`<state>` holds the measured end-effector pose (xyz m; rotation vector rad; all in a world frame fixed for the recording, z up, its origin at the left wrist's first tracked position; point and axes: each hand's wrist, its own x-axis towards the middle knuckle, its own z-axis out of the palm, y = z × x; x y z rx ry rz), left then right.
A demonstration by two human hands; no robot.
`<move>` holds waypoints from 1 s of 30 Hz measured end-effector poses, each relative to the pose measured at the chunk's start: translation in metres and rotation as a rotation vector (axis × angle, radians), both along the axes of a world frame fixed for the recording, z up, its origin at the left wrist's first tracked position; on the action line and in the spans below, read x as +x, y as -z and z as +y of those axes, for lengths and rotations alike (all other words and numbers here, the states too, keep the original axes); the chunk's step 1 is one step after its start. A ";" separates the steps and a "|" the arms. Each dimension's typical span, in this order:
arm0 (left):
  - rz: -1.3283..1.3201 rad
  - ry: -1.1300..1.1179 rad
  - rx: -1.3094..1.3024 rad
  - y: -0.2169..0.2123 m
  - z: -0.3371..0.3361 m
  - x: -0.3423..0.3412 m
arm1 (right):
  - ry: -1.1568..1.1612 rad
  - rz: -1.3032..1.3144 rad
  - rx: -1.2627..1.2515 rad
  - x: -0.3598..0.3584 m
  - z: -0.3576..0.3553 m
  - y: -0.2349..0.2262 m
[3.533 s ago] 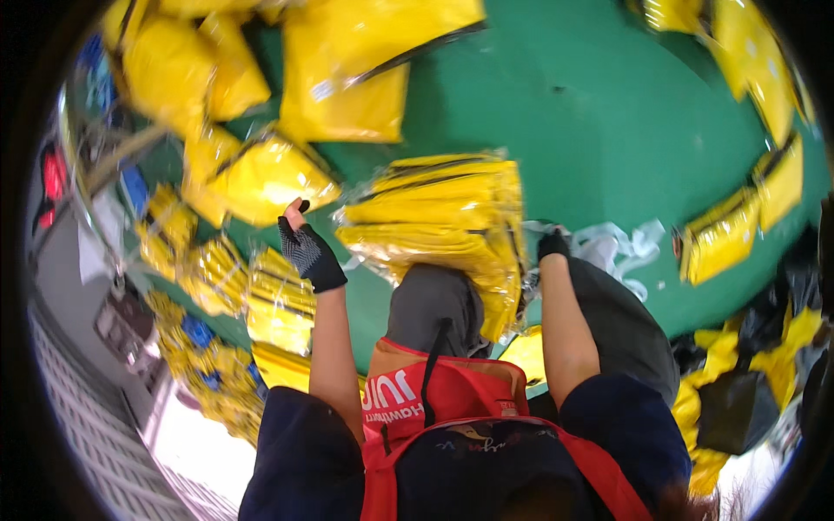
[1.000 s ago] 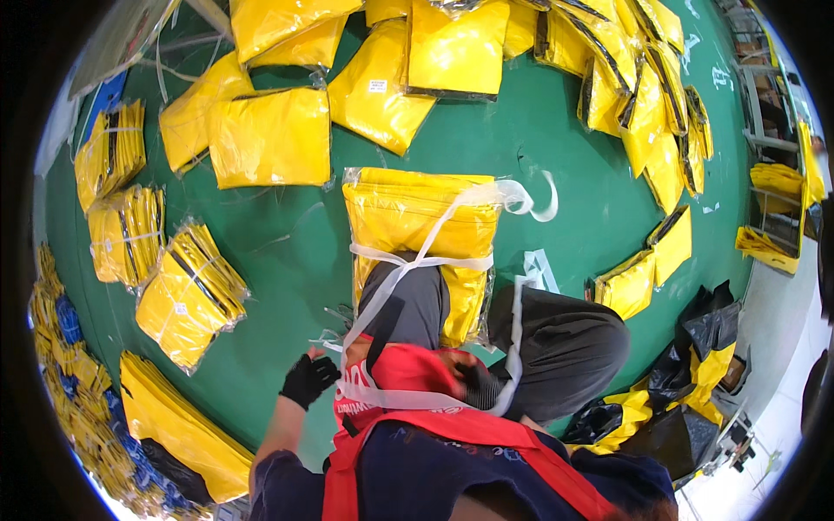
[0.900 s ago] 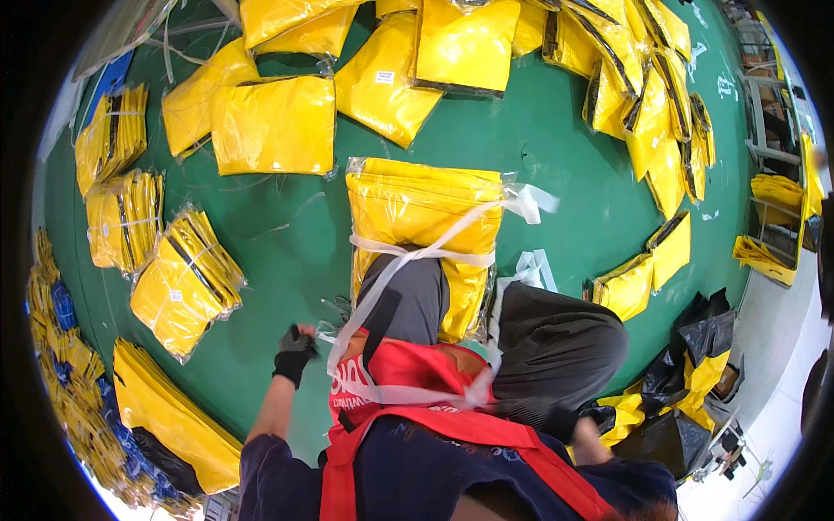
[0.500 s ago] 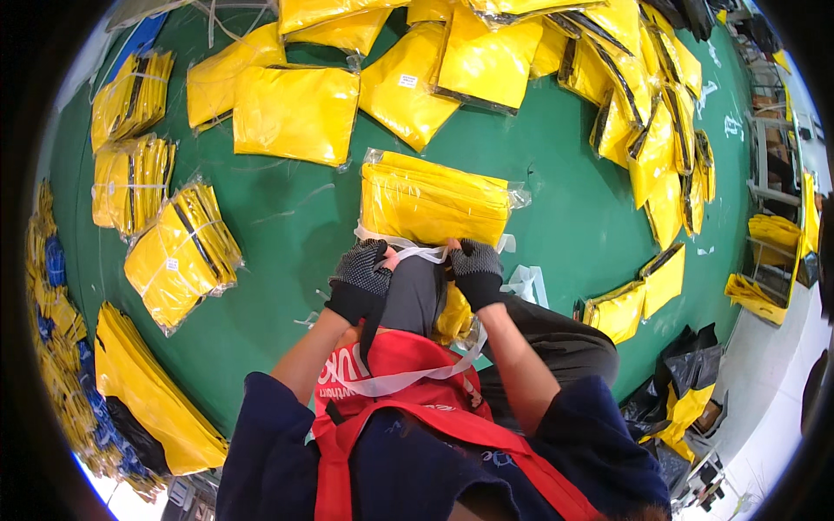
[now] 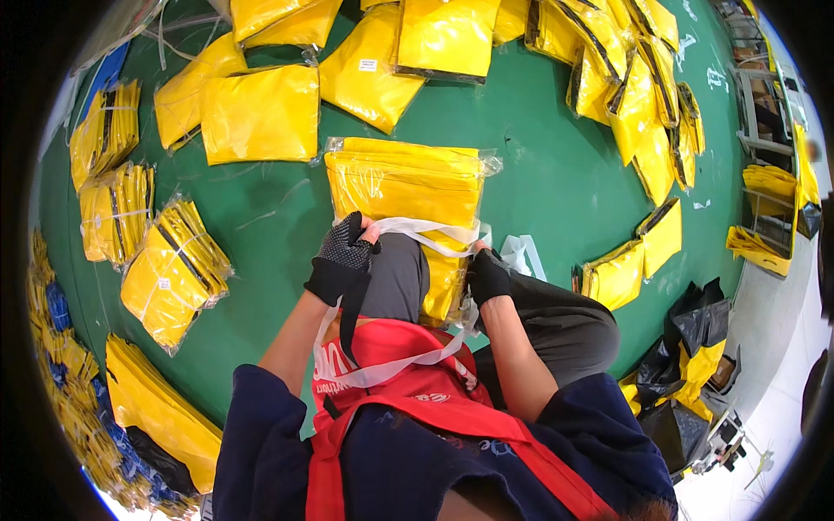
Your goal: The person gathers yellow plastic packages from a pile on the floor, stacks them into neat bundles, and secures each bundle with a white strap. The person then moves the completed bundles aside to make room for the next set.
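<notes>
A thick bundle of yellow bags in clear plastic [image 5: 404, 187] lies on the green floor [image 5: 539, 148] just in front of my knees. A white plastic strap [image 5: 426, 228] runs across its near end. My left hand [image 5: 343, 259], in a black dotted glove, grips the strap at the bundle's left side. My right hand [image 5: 488, 274], also gloved, holds the strap at the bundle's right side. Loose strap ends hang down over my red apron [image 5: 391, 365].
Flat yellow bags [image 5: 261, 113] lie beyond the bundle, and more wrapped yellow bundles [image 5: 174, 269] sit to the left. Yellow bags with black trim [image 5: 638, 113] spread to the right, with black bags [image 5: 695, 339] and a white strap scrap [image 5: 521, 253] near my right knee.
My hands have come together at the bundle's near end and taken the white strap. It earlier looped loosely over the bundle; now it lies across the near end.
</notes>
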<state>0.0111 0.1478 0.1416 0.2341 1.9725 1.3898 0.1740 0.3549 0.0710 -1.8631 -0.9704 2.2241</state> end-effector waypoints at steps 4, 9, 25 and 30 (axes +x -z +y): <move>-0.125 -0.004 0.037 -0.014 0.006 -0.001 | 0.256 0.423 -0.136 -0.010 0.008 -0.039; 0.027 -0.014 0.058 -0.016 0.015 0.001 | 0.108 0.450 -0.053 -0.011 0.030 -0.064; 0.094 -0.004 0.056 -0.041 0.010 -0.002 | -0.056 0.494 0.312 -0.029 0.002 -0.219; 0.058 -0.098 -0.136 -0.035 -0.041 0.073 | -1.022 0.623 1.198 -0.131 0.020 -0.233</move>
